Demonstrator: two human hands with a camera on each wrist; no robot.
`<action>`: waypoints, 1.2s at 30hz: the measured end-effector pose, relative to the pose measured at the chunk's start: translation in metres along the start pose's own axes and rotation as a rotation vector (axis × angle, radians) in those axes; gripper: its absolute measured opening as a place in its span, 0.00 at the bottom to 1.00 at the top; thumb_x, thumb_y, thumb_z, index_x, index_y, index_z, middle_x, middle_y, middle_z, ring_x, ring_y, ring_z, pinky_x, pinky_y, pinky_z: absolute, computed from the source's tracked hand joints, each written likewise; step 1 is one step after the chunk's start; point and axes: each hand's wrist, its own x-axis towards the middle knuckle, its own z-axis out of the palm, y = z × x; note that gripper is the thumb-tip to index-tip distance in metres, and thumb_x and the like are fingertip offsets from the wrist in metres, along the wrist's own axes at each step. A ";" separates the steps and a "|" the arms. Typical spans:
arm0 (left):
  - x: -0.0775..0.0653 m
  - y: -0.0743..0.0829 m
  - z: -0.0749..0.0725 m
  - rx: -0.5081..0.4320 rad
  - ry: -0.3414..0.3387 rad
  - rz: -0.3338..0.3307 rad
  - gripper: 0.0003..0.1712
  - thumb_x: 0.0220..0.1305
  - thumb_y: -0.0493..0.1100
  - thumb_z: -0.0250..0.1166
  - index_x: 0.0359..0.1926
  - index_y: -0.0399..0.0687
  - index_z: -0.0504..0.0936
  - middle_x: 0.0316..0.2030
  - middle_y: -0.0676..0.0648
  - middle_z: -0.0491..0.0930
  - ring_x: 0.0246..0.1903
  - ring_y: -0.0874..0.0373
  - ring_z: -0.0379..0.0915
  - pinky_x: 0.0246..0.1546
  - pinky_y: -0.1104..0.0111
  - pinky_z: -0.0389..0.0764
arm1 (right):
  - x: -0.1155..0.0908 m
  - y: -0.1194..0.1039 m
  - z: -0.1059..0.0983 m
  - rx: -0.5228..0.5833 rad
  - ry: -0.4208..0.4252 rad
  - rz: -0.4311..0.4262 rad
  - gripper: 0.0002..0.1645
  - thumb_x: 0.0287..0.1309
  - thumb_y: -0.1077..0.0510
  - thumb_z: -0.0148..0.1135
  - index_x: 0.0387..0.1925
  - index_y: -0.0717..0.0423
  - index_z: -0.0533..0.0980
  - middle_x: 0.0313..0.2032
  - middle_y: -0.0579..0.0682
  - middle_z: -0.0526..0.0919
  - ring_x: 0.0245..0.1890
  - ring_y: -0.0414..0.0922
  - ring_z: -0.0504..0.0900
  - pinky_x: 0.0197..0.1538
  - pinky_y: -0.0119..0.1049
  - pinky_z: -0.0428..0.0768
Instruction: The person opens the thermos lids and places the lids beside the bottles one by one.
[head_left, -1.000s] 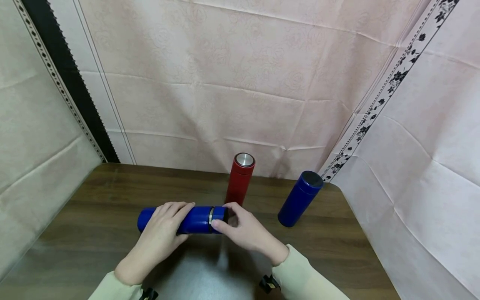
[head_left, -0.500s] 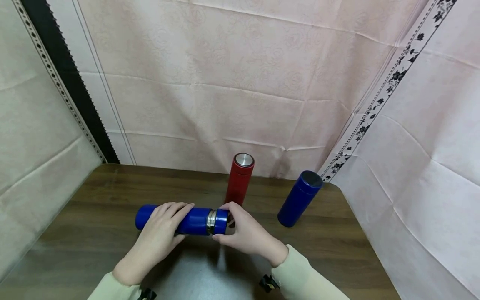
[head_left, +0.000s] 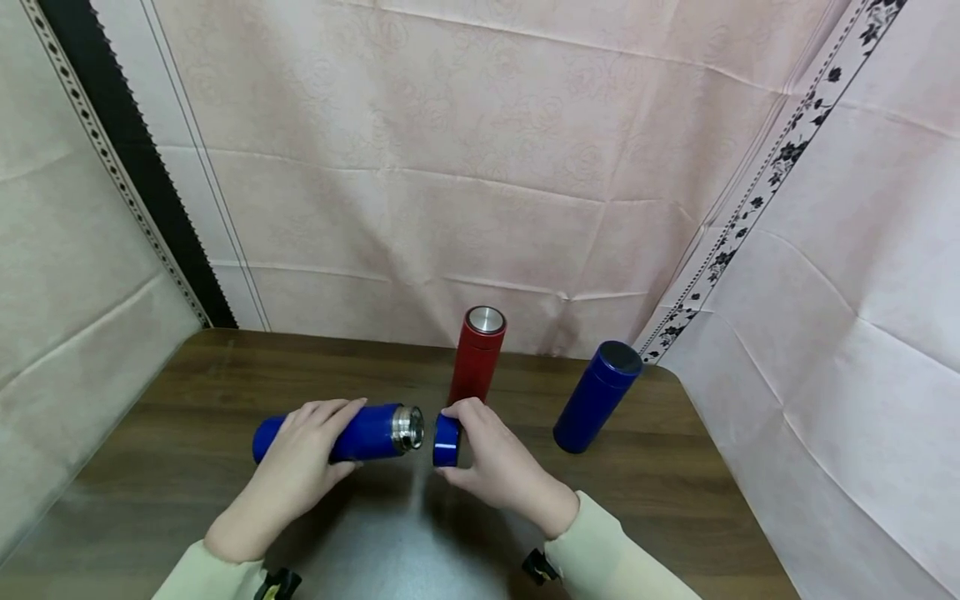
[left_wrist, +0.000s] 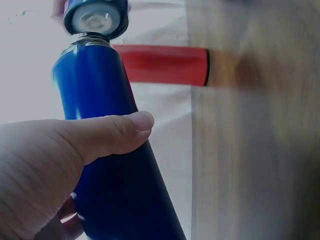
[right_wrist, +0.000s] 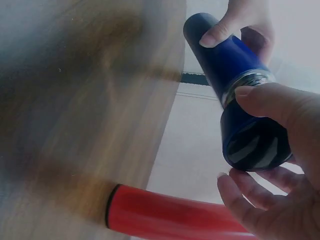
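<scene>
My left hand (head_left: 303, 454) grips the body of a blue thermos flask (head_left: 371, 433), held on its side above the table with its bare steel neck facing right. My right hand (head_left: 495, 462) pinches the flask's blue lid (head_left: 446, 442) between thumb and fingers, a small gap away from the neck. In the left wrist view the pale inside of the lid (left_wrist: 95, 19) shows just beyond the neck. The right wrist view shows the lid's dark top (right_wrist: 257, 145) with my thumb across its side.
Behind my right hand a red flask (head_left: 476, 354) with a silver top stands upright. Farther right stands a second blue flask (head_left: 598, 398) with a dark top. The wooden table (head_left: 637, 517) is bounded by hanging pale cloth (head_left: 420, 208) at the back and sides.
The lid has come off the flask's neck. My left hand has drawn the flask body to the left, while my right hand stays nearly in place with the lid.
</scene>
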 end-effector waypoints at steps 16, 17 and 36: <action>-0.001 -0.018 0.001 -0.177 0.058 -0.167 0.47 0.41 0.52 0.81 0.63 0.46 0.71 0.55 0.40 0.75 0.55 0.41 0.66 0.53 0.41 0.63 | 0.002 0.014 0.009 0.075 0.041 0.052 0.42 0.52 0.45 0.72 0.63 0.45 0.59 0.55 0.43 0.66 0.51 0.39 0.71 0.53 0.37 0.77; -0.001 -0.020 0.001 -0.190 0.072 -0.175 0.47 0.41 0.52 0.81 0.63 0.45 0.71 0.55 0.40 0.76 0.55 0.41 0.66 0.52 0.41 0.63 | 0.003 0.015 0.010 0.089 0.038 0.060 0.43 0.53 0.44 0.71 0.64 0.44 0.59 0.56 0.43 0.66 0.51 0.39 0.72 0.54 0.37 0.77; 0.024 -0.050 -0.008 -0.371 0.077 -0.391 0.59 0.51 0.71 0.67 0.70 0.37 0.57 0.61 0.31 0.66 0.58 0.33 0.65 0.50 0.34 0.68 | 0.044 0.017 0.046 0.332 0.107 0.158 0.42 0.52 0.36 0.68 0.64 0.43 0.63 0.54 0.40 0.70 0.50 0.40 0.73 0.46 0.36 0.81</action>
